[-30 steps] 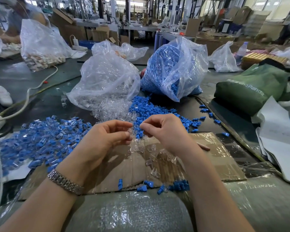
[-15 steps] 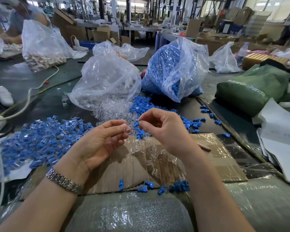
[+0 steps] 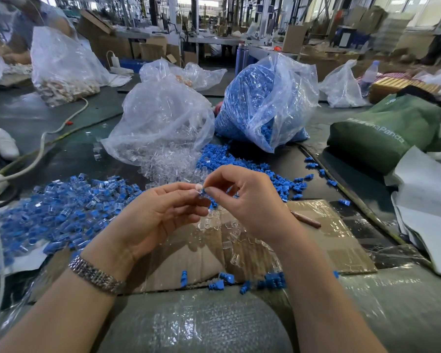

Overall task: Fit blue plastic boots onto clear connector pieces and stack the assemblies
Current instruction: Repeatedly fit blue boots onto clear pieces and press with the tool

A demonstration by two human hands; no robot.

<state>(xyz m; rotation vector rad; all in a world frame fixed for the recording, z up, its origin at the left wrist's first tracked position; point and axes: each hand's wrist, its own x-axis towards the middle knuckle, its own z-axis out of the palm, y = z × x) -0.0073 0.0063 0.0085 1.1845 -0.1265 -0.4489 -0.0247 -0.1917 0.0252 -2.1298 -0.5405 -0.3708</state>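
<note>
1. I see both hands raised above the cardboard sheet, fingertips meeting at centre.
2. Left hand: palm turned up, fingers loosely curled, thumb and forefinger pinching a clear connector piece. A metal watch band sits on that wrist.
3. Right hand: thumb and forefinger pinch a blue boot at the same spot, touching the clear piece; other fingers curled narrow. I cannot tell how far the boot is seated; the parts are small and half hidden by fingertips.
4. Finished assemblies, blue and clear together, lie in a loose heap on the left.
5. Loose blue boots are spread beyond the hands, spilling from the blue-filled plastic bag at far right of centre.
6. Clear pieces spill from the clear-filled plastic bag, far left of centre, just beside the blue one.
7. A few more blue boots lie at the near edge of the cardboard.
8. Green bag rests far right; white cable runs along the left.
</note>
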